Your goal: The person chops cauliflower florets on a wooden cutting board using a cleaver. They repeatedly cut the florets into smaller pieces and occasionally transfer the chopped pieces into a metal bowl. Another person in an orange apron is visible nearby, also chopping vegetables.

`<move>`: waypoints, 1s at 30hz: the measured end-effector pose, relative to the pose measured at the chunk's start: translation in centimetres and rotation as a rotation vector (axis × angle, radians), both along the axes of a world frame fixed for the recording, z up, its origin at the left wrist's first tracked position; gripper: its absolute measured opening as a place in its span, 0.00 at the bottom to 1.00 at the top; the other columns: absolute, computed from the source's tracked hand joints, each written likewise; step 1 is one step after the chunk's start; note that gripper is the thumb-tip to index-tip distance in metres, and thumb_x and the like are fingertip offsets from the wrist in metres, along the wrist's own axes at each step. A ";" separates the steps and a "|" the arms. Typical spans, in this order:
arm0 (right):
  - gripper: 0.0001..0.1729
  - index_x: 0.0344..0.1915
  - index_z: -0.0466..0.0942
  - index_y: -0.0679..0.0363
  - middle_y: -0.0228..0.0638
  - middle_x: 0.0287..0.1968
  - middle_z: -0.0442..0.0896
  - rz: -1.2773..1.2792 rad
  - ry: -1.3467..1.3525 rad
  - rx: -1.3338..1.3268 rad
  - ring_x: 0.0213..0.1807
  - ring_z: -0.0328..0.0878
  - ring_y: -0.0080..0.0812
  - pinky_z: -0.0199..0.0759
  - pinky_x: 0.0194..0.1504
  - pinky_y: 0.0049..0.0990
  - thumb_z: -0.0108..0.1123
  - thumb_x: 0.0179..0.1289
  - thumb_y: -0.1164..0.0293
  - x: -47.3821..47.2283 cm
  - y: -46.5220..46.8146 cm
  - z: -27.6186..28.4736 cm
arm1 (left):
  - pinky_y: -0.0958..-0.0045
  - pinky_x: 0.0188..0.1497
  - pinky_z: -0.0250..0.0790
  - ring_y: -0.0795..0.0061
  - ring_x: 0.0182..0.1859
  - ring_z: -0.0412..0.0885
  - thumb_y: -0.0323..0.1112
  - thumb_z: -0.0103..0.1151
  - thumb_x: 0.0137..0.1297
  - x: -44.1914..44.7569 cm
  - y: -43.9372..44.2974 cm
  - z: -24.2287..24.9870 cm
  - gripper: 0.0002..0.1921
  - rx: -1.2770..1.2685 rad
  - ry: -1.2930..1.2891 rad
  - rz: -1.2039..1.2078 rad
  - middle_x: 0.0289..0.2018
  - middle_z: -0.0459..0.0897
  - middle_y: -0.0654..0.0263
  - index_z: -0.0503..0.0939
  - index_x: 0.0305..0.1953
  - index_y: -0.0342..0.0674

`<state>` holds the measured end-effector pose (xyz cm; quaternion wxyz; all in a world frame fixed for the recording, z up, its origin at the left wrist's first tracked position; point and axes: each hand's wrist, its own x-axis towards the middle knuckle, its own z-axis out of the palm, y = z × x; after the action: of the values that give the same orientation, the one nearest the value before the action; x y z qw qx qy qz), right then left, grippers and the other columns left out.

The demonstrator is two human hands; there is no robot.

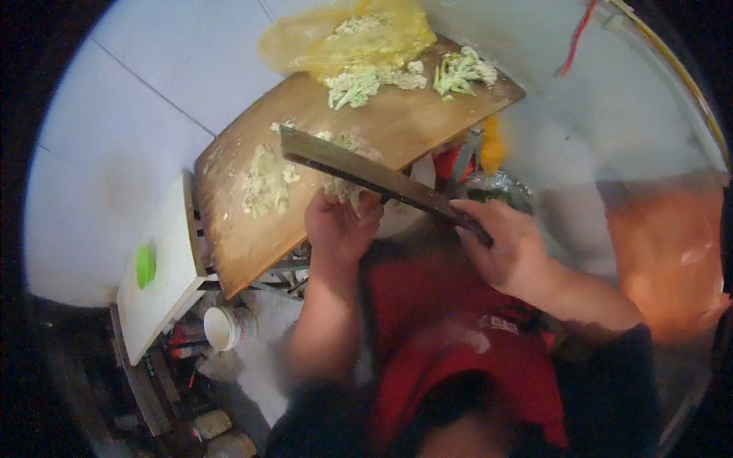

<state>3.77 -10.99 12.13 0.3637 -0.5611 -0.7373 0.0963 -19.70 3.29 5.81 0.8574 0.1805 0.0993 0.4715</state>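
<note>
My right hand [504, 243] is closed around the handle of a long, wide-bladed knife [355, 169], whose blade points up and left over a wooden board [246, 240]. Under the blade, my left hand [343, 223] holds a cauliflower piece [343, 189] at the board's near edge; the blade hides part of it. Left of the blade lies a pile of cut cauliflower [265, 183]. At the board's far side are more cauliflower florets [355, 86] and another cluster [462, 71]. Whether the blade touches the held piece cannot be told.
A translucent yellow plastic bag [395, 43] with cauliflower rests on the board's far edge. Left stands a white table [166, 286] with a green object [145, 266]. Below it is a white bucket [220, 328]. Plastic bags [495, 183] sit right of the board, below its edge.
</note>
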 end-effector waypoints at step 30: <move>0.13 0.50 0.80 0.65 0.42 0.29 0.85 -0.173 0.321 -0.352 0.28 0.79 0.30 0.75 0.35 0.33 0.61 0.73 0.68 -1.6 1.5 -2.4 | 0.47 0.52 0.75 0.45 0.51 0.84 0.51 0.47 0.78 -2.5 9.5 -9.4 0.24 1.032 2.380 0.199 0.48 0.84 0.47 0.78 0.57 0.35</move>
<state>2.21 -9.46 9.74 0.3795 -0.6546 -0.5911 0.2796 -22.24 12.77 -3.56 0.0372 0.7843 0.6156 0.0677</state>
